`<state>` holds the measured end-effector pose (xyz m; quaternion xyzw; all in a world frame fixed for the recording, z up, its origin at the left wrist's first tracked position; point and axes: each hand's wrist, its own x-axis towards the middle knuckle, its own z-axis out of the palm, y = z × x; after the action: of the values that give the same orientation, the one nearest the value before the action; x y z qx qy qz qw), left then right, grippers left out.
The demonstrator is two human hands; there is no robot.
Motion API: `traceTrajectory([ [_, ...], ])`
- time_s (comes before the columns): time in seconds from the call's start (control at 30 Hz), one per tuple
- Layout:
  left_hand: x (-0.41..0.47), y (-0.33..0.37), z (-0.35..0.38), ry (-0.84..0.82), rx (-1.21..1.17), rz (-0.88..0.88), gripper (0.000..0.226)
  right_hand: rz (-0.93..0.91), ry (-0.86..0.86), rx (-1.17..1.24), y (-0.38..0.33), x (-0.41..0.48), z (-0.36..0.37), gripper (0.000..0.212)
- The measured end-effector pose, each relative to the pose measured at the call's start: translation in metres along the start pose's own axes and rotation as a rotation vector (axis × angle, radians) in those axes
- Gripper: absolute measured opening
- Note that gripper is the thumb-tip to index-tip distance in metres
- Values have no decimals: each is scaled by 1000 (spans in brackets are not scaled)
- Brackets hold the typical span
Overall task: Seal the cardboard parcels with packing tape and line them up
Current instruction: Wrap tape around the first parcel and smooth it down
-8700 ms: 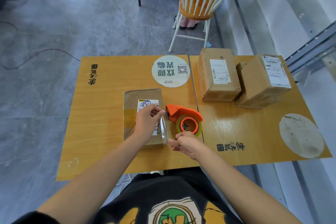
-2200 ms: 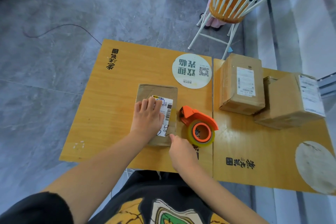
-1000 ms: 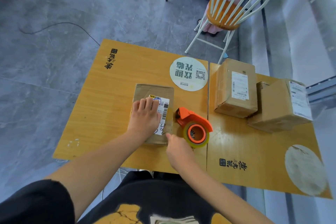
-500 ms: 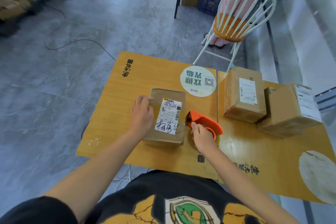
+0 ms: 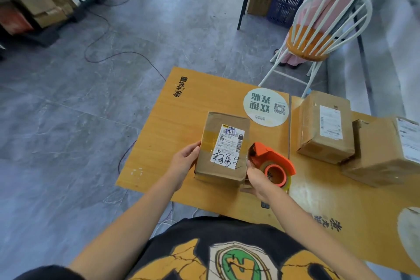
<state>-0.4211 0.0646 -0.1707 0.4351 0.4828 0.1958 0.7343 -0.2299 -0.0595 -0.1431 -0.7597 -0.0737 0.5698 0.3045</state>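
A small cardboard parcel (image 5: 223, 143) with a white label and clear tape across its top is held between both hands, its near end raised off the wooden table (image 5: 168, 134). My left hand (image 5: 185, 161) grips its left side. My right hand (image 5: 258, 178) grips its near right corner. An orange tape dispenser (image 5: 271, 166) with a tape roll lies on the table just right of the parcel, touching my right hand. Two bigger taped parcels stand side by side at the right: one (image 5: 325, 127) with a white label, the other (image 5: 386, 154) at the frame's edge.
A round green-and-white sticker (image 5: 266, 107) lies on the table behind the small parcel. A white chair with an orange seat (image 5: 318, 38) stands beyond the table. A person in a pink garment stands behind it. Cables run over the grey floor at left.
My right hand left the tape dispenser and took hold of the small parcel's near right corner. My left hand slid to its left side. The parcel's near end has come up.
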Motion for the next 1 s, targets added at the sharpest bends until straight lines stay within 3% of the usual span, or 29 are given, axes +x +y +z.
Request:
traceTrajectory([
  [0.13, -4, 3, -1, -103, -9, 19, 43, -24, -34, 69, 3, -1, -2, 35],
  [0.3, -11, 4, -1, -201, -53, 11, 58, -31, -75, 147, 3, -2, -10, 36],
  [0.53, -11, 10, 5, -37, -120, -7, 38, -102, -88, 191, -4, -4, -10, 62],
  [0.67, -1, 9, 12, 9, -37, -5, 28, -141, 2, 246, -8, -7, -13, 100],
  [0.8, 3, 5, 21, 85, 30, 88, 37, -287, 114, 162, -14, -17, -24, 62],
  [0.9, 3, 7, 29, 68, 110, 140, 46, -356, 133, 160, -19, -22, -30, 65],
  [1.0, 2, 13, 39, 69, 269, 105, 39, -393, 178, 126, -20, -21, -30, 73],
])
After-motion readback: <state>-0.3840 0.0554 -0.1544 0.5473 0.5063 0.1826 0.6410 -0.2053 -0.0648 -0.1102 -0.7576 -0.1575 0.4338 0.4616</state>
